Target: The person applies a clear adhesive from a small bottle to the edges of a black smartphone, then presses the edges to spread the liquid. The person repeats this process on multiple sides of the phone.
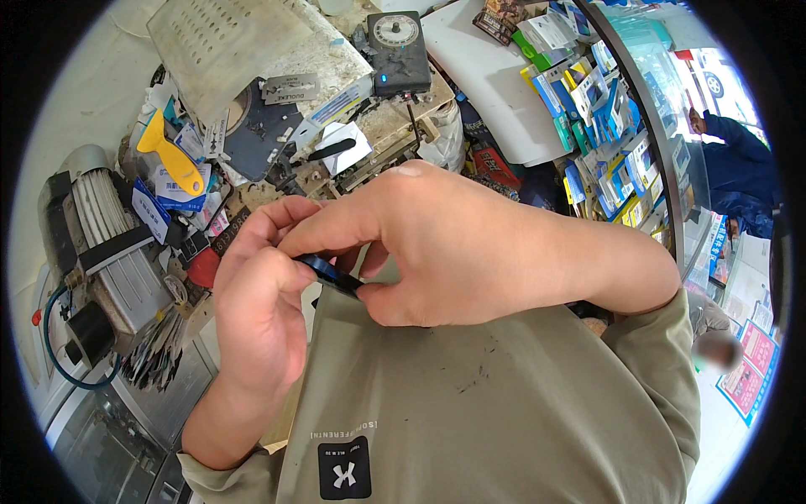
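Observation:
Both my hands are closed on a thin, dark blue phone-like slab (334, 275), held tilted in front of my chest. My left hand (267, 286) grips its left end between thumb and bent fingers. From the right, my right hand (420, 244) reaches across, its thumb on the slab's near edge and its fingers curled over the far side. Most of the slab is hidden behind my fingers, so its face does not show. Beyond my hands lies the cluttered workbench, with a black blade-like tool (332, 150) on a white card.
A yellow plastic scraper (170, 151) and razor blades (291, 89) lie among the bench clutter. A black dial box (399, 52) stands at the back. A metal motor-like machine (116, 244) is at left. Boxed goods (604, 126) fill a case at right; people are beyond it.

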{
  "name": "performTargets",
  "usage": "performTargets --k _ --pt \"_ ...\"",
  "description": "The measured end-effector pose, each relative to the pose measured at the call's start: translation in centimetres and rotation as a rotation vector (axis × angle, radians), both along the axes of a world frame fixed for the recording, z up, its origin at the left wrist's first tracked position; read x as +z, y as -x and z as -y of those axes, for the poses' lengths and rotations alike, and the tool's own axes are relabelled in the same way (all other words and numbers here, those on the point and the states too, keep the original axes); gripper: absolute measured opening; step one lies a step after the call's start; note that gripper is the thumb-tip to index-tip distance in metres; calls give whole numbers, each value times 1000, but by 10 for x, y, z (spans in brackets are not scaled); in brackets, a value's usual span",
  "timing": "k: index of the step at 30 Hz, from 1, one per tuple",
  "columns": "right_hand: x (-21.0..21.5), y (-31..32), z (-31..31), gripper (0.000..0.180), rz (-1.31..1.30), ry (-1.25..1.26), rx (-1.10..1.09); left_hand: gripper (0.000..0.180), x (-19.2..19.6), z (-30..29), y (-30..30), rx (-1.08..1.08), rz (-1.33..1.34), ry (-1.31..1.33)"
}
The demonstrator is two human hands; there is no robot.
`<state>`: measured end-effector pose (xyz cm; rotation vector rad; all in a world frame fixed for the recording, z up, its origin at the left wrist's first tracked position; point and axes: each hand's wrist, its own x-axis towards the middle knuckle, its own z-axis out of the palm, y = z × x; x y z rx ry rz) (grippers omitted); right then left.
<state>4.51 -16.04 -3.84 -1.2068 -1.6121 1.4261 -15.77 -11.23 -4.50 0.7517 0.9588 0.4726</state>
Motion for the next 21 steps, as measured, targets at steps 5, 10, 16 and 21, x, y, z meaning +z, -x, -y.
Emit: performTargets --k 5,10,16,21 --pt "8 -2 -9 30 -15 28 40 53 4 -2 0 -9 7 -50" --pt "10 -2 -16 30 -32 67 44 53 6 -4 0 9 1 -52" --pt "0 3 -8 39 -110 109 8 52 2 -3 -1 27 -6 -31" --pt "-3 2 -5 42 -93 98 9 51 1 0 -5 25 -17 -38"
